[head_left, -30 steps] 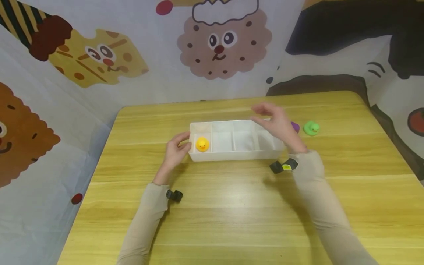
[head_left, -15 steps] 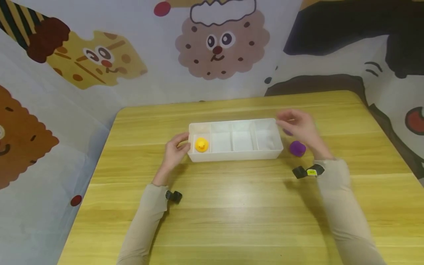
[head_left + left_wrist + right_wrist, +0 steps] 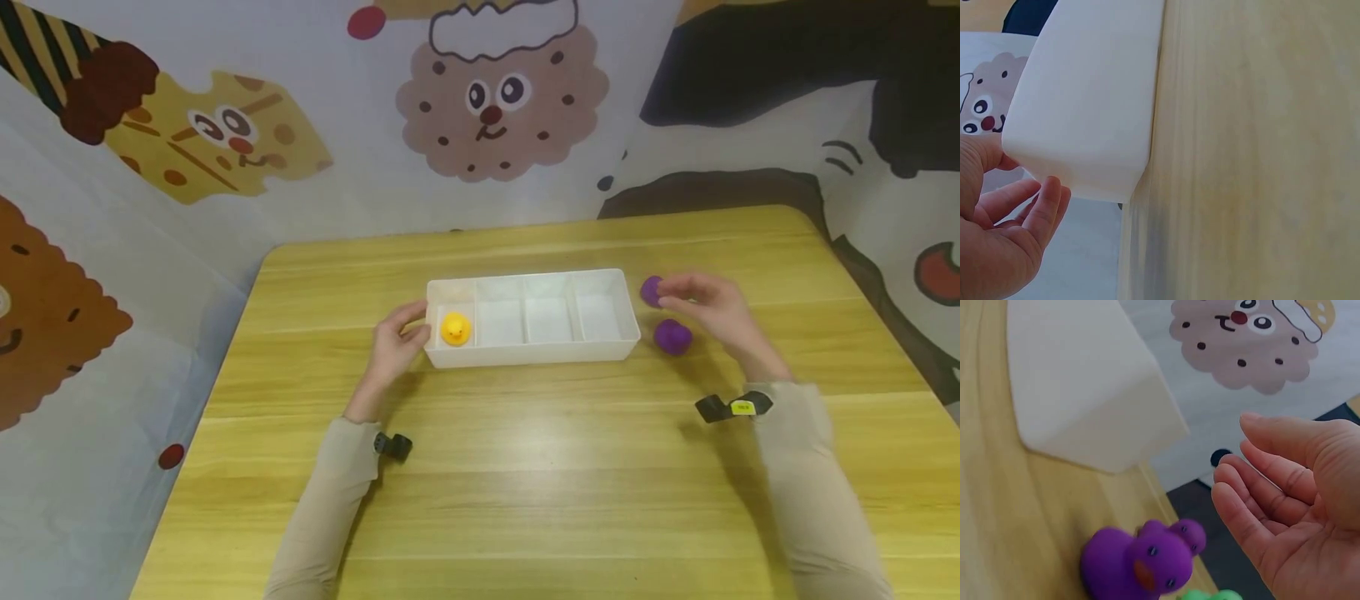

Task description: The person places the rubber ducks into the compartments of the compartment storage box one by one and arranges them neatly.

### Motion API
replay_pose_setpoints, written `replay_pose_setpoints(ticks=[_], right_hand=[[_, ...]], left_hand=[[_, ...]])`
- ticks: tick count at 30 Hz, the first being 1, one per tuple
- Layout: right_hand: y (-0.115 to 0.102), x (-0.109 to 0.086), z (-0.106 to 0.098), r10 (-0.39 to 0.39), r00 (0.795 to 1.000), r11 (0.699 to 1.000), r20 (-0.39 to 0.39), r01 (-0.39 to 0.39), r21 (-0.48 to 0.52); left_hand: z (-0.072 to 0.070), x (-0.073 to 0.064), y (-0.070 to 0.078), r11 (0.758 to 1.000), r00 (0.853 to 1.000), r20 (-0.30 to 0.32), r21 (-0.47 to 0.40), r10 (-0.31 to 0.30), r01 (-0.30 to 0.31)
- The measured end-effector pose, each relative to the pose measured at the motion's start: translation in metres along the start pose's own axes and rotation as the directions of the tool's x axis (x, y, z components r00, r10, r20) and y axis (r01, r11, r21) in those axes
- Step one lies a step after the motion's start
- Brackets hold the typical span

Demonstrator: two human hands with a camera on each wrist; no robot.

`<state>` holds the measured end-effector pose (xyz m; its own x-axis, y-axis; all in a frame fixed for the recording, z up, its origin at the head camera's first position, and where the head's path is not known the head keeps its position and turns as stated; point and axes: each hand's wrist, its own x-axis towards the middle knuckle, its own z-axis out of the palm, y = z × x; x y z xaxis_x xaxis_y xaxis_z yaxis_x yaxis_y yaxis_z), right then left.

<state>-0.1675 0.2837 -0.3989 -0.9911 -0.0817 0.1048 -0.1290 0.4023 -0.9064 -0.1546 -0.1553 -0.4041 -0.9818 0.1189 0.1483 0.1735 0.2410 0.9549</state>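
Two beige sleeves [image 3: 315, 517] reach in over a wood-look table [image 3: 465, 483], each with a small black camera [image 3: 393, 447] at the cuff. Left hand [image 3: 396, 340] is at the end of a white box [image 3: 532, 354], fingers loosely bent with the tips against the end wall, thumb up by the rim. It's not wrapped round anything, so my guess is it's just stopping the box sliding; can't tell how hard it presses. Box sits flat, long side facing the person, which I'd say makes all four compartments easy to reach. Yellow duck [image 3: 455, 328] is in the leftmost one.

Off the box's right end there's a purple duck [image 3: 673, 337] with a second purple duck [image 3: 651, 291] just behind it, probably on that side to suit the right hand [image 3: 716, 310]. That one hangs near them, relaxed, a gap between thumb and fingers, holding nothing as far as I can see. A bit of green toy [image 3: 1222, 595] pokes into the right wrist view too.

Way back: wall cloth [image 3: 360, 208] with a cartoon cookie [image 3: 502, 100].
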Motion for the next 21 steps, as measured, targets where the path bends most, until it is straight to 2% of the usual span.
replay_pose_setpoints(ticks=[10,18,21], right_hand=[[0.018,-0.012,-0.009,0.137,0.988,0.991,0.078,-0.135,-0.026],[0.034,-0.019,-0.016,0.153,0.979,0.988,0.137,-0.153,-0.008],[0.038,-0.021,-0.017,0.154,0.973,0.988,0.169,-0.15,-0.036]], left_hand=[[0.0,-0.001,0.0,1.0,1.0,0.003,0.017,0.01,-0.01],[0.0,0.0,-0.002,1.0,1.0,0.001,-0.002,0.023,-0.023],[0.0,0.0,-0.003,1.0,1.0,0.002,-0.001,0.019,-0.019]])
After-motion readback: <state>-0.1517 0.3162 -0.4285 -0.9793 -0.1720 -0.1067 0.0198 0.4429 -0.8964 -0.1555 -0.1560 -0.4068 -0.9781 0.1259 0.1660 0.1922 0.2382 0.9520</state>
